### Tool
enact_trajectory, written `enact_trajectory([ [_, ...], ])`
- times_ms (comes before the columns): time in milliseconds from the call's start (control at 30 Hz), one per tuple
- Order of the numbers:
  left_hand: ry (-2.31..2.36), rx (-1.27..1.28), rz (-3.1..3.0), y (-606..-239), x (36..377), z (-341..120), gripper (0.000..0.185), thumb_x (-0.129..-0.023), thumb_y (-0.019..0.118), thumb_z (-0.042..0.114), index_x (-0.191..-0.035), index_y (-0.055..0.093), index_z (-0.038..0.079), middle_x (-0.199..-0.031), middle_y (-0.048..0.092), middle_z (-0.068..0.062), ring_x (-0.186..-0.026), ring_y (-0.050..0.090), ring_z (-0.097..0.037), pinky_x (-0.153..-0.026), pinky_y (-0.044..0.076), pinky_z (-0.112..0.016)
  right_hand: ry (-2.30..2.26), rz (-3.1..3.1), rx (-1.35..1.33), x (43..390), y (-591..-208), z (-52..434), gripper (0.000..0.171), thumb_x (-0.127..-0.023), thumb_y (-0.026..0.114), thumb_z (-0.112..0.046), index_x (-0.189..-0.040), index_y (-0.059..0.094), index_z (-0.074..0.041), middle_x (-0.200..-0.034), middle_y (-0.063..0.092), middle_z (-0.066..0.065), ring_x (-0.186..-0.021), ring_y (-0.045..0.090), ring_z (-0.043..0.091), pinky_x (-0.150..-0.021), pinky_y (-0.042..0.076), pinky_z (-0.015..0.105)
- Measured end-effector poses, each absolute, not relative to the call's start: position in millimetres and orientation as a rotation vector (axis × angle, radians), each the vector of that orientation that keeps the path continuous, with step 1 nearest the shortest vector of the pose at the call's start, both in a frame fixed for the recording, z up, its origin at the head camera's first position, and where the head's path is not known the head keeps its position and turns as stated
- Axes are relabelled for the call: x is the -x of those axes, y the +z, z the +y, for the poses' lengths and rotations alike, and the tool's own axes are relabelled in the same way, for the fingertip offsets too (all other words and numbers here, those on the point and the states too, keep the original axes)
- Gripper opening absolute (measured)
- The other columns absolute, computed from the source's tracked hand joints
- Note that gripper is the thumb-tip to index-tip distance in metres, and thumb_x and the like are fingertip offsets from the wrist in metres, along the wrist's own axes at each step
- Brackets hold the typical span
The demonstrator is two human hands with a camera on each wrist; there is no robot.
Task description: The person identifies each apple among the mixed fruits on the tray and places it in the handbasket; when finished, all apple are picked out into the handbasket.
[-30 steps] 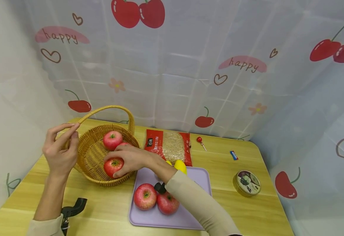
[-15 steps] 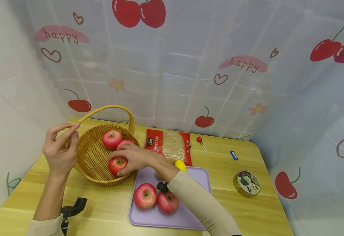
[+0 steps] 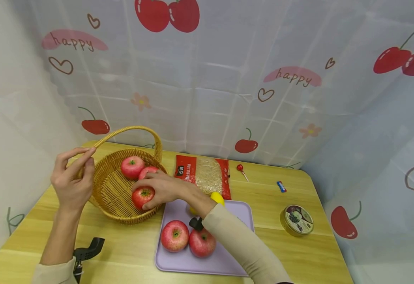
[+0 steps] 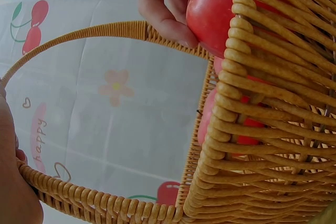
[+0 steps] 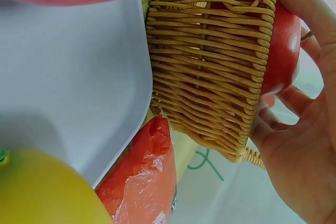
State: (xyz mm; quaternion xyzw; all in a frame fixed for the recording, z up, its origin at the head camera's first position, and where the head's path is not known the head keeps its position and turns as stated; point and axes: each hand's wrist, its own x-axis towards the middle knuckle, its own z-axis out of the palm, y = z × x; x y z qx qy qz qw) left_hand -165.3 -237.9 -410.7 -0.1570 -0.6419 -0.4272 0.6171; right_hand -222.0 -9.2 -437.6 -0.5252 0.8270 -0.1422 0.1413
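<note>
My left hand pinches the arched handle of the wicker basket at its left side. Inside the basket's right part, my right hand grips a red apple from above, thumb on the near side and fingers on the far side. Behind it, two more apples lie in the basket: one apple shows whole, while another apple is partly covered by the right hand. The right wrist view shows the gripped apple at the basket's rim.
To the basket's right, a lilac tray bears two apples and yellow fruit, partly under the right arm. Behind stands a red noodle packet. Further right lie a lollipop, a small blue sweet and a round tin.
My right hand has shifted slightly to the right with the apple inside the basket. The rearmost apple has moved a little left. My left hand stays on the handle.
</note>
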Motion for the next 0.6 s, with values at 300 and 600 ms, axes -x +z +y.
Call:
enact_trajectory([
  [300,-0.988,0.367,-1.478,-410.3,165.7,-238.2,0.018,-0.092,0.066,0.008,-0.094,0.080,-0.003,-0.100,0.070,-0.022,-0.088,0.061,-0.013,-0.076,0.037,-0.012,-0.422,2.375,1.502,223.4,-439.5,-12.0,0.059,-0.086,0.075,-0.050,-0.140,0.056,-0.034,-0.135,0.049,-0.013,-0.125,0.038,0.002,-0.114,0.026,0.028],
  [600,-0.992,0.365,-1.487,-410.6,166.0,-238.8,0.017,-0.092,0.066,0.009,-0.095,0.080,-0.002,-0.101,0.070,-0.021,-0.087,0.060,-0.012,-0.076,0.037,-0.013,-0.410,2.385,1.513,225.5,-441.7,-14.3,0.057,-0.085,0.076,-0.049,-0.137,0.055,-0.036,-0.133,0.048,-0.011,-0.122,0.038,0.002,-0.115,0.024,0.028],
])
